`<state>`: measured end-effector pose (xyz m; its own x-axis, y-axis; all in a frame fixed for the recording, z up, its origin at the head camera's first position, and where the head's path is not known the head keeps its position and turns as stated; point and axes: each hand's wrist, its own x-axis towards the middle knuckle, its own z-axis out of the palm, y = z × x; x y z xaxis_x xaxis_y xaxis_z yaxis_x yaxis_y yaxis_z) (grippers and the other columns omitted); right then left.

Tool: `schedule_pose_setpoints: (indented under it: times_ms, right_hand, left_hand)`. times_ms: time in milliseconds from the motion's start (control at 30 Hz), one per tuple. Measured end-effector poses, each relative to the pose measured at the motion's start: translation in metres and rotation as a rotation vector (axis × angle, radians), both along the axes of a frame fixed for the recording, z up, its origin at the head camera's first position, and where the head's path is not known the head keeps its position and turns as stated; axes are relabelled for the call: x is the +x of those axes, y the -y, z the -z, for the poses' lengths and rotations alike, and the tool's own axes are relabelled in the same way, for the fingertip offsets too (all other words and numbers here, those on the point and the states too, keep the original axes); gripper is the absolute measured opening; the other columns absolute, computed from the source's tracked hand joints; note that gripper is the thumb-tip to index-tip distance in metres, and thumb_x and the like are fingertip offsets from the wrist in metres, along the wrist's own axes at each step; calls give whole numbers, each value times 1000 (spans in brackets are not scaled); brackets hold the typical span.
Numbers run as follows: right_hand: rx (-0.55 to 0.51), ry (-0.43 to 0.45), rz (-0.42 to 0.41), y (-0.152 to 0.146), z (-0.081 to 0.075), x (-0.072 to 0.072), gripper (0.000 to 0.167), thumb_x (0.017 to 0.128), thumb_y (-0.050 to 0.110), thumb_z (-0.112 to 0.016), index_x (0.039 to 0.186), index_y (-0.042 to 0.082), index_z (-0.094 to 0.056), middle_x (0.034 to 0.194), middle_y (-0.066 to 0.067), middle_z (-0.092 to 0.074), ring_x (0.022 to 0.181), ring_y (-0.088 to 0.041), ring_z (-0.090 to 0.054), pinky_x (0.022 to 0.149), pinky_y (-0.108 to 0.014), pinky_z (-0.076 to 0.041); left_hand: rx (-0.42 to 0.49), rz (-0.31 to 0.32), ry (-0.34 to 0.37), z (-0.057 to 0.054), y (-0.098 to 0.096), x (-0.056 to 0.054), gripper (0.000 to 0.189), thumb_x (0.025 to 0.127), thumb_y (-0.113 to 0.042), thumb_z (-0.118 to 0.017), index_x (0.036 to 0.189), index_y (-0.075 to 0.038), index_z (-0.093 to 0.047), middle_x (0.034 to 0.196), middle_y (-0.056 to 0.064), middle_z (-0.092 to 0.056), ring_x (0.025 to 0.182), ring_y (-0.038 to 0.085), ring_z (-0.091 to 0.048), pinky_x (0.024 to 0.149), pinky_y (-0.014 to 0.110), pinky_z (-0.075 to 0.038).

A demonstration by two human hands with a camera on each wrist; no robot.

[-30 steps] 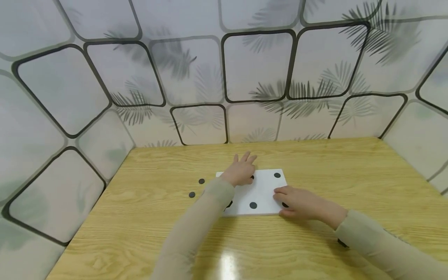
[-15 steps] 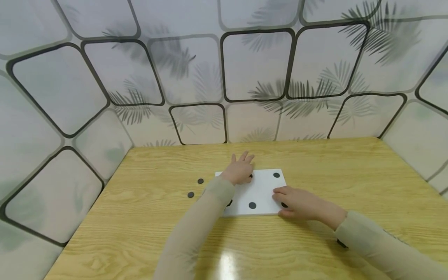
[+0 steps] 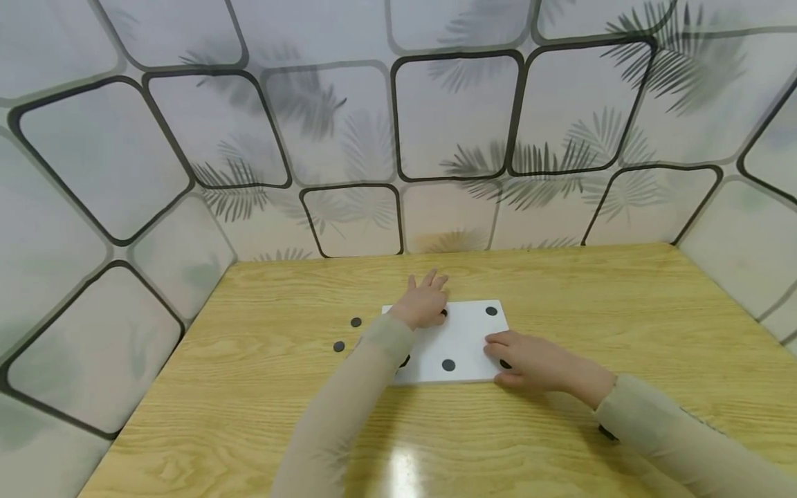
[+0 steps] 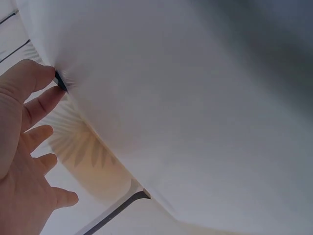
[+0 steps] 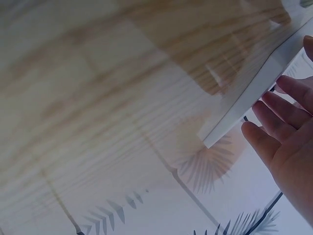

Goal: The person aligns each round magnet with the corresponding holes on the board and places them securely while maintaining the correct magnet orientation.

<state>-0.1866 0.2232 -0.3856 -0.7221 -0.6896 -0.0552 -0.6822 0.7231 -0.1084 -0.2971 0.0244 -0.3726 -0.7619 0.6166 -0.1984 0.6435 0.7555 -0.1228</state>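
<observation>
A white rectangular board (image 3: pixel 467 339) lies flat on the table, with several flat black discs on it. My left hand (image 3: pixel 422 306) is over its far left part, thumb and index finger pinching a small black disc (image 4: pixel 60 81) at the board's surface. The other left fingers spread away from it. My right hand (image 3: pixel 532 363) rests on the board's right end, fingers (image 5: pixel 281 110) fairly straight over the edge, partly covering a disc at the near right corner. Uncovered discs are a far right disc (image 3: pixel 491 311) and a near middle disc (image 3: pixel 448 365).
Two loose black discs lie left of the board, a farther disc (image 3: pixel 355 322) and a nearer disc (image 3: pixel 339 346). A small dark piece (image 3: pixel 607 432) shows beneath the right sleeve. The wood-grain table (image 3: pixel 268 415) meets patterned walls (image 3: pixel 461 117) at the back and sides.
My left hand has shifted very slightly left at the same disc. My right hand keeps its place on the board. The head view has moved a little.
</observation>
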Motion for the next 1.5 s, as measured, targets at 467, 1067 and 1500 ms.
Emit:
schedule_pose_setpoints:
  times_ms: [467, 1067, 1500]
  right_hand:
    - [13, 12, 20, 2, -1, 0, 45, 83, 26, -60, 118, -1, -52, 124, -18, -47, 112, -31, -45, 90, -43, -39]
    - [3, -12, 10, 1, 1, 0, 45, 82, 26, -61, 116, -3, -52, 123, -19, -47, 112, -32, -45, 90, -43, -39]
    - [8, -3, 16, 2, -1, 1, 45, 83, 25, -61, 117, -3, -53, 123, -19, -47, 112, -32, -44, 91, -43, -38]
  left_hand:
    - [0, 2, 6, 1, 2, -2, 35, 88, -26, -55, 120, -13, -55, 146, 5, -15, 133, 26, 0, 100, 58, -13]
    - [66, 47, -26, -10, 44, 7, 4, 81, -16, -61, 79, -13, -59, 144, 10, -20, 132, 31, -6, 98, 60, -12]
    - [177, -33, -30, -14, 114, 11, 4, 79, -14, -63, 80, -11, -60, 142, 15, -23, 131, 35, -7, 95, 65, -12]
